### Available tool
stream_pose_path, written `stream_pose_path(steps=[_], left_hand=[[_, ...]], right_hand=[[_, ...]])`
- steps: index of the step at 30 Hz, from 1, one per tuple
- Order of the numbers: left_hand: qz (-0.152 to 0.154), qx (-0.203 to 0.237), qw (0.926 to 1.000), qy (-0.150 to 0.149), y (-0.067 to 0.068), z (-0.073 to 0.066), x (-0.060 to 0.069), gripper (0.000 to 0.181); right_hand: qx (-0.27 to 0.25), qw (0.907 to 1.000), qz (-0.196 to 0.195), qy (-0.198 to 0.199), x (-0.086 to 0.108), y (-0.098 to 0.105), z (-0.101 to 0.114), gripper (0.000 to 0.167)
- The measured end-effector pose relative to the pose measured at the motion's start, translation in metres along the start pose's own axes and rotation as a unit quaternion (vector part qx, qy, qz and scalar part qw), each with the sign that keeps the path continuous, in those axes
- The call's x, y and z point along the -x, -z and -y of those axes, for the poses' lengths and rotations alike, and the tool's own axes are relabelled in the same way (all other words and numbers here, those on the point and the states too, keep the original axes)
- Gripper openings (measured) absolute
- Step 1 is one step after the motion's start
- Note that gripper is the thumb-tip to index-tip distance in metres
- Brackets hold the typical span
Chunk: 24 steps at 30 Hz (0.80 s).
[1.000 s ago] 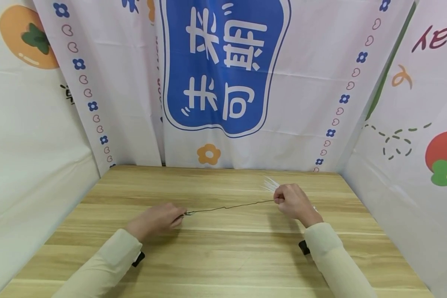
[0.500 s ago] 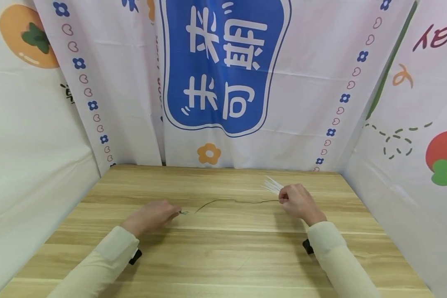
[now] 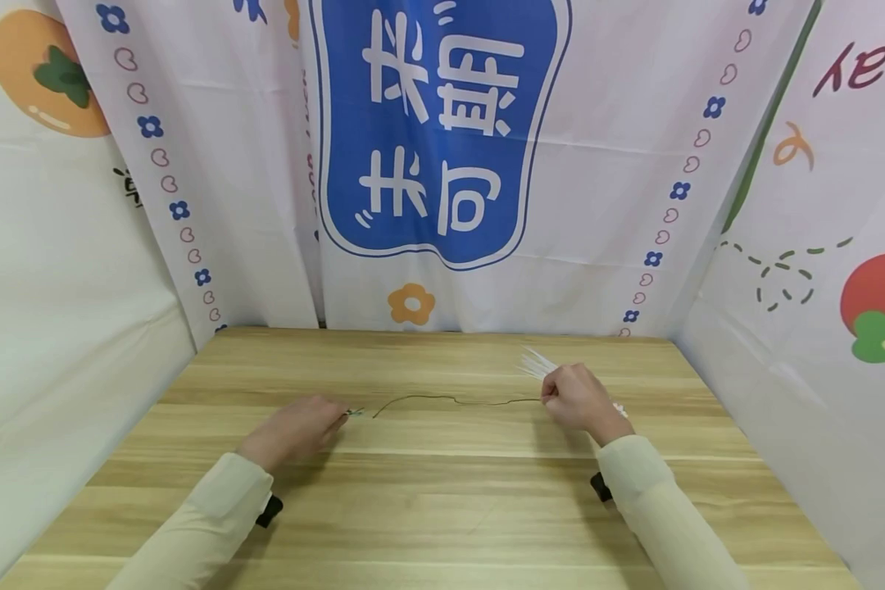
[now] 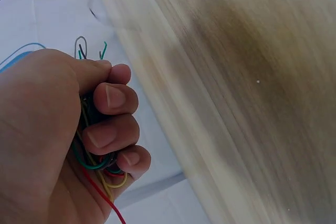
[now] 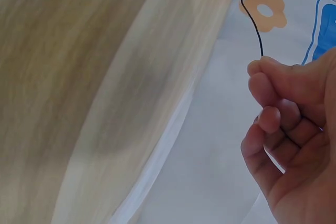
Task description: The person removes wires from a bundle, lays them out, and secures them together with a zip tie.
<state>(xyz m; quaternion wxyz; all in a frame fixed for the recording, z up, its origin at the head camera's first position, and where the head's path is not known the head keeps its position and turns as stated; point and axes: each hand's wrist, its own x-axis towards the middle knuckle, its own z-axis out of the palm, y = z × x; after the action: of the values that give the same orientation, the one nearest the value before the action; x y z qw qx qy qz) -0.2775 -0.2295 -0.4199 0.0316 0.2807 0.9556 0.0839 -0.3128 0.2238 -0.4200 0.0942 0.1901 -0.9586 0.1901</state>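
In the left wrist view my left hand has its fingers curled round a bundle of thin wires, green, yellow, red and dark; small wire ends stick out past the thumb. In the head view that left hand is over the left half of the table, green ends at its fingertips. My right hand pinches one end of a long dark wire, whose far end lies a little to the right of the left hand's wire ends, apart from them. The right wrist view shows thumb and forefinger of the right hand holding the dark wire.
A fan of thin white strips lies on the wooden table just behind the right hand, partly covered by it. Printed white cloth hangs behind the table and along both sides.
The dark wire's left end has come away from my left hand, and the wire has gone from taut to loosely curved. The left hand has shifted slightly left.
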Motion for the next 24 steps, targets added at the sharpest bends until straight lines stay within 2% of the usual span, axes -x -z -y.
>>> stream_pose_path(steps=[7,15,24], left_hand=[[-0.011,0.018,0.9997,-0.011,0.001,-0.004,0.001,0.024],[-0.021,0.035,0.9992,0.002,-0.005,-0.006,-0.003,0.029],[-0.009,0.047,0.9988,0.006,-0.015,-0.01,-0.012,0.027]], right_hand=[[-0.013,0.9998,0.017,-0.005,-0.002,-0.009,0.004,0.026],[-0.02,0.9991,0.031,0.019,-0.005,-0.016,0.007,0.025],[-0.015,0.9984,0.035,0.041,-0.008,-0.024,0.006,0.026]])
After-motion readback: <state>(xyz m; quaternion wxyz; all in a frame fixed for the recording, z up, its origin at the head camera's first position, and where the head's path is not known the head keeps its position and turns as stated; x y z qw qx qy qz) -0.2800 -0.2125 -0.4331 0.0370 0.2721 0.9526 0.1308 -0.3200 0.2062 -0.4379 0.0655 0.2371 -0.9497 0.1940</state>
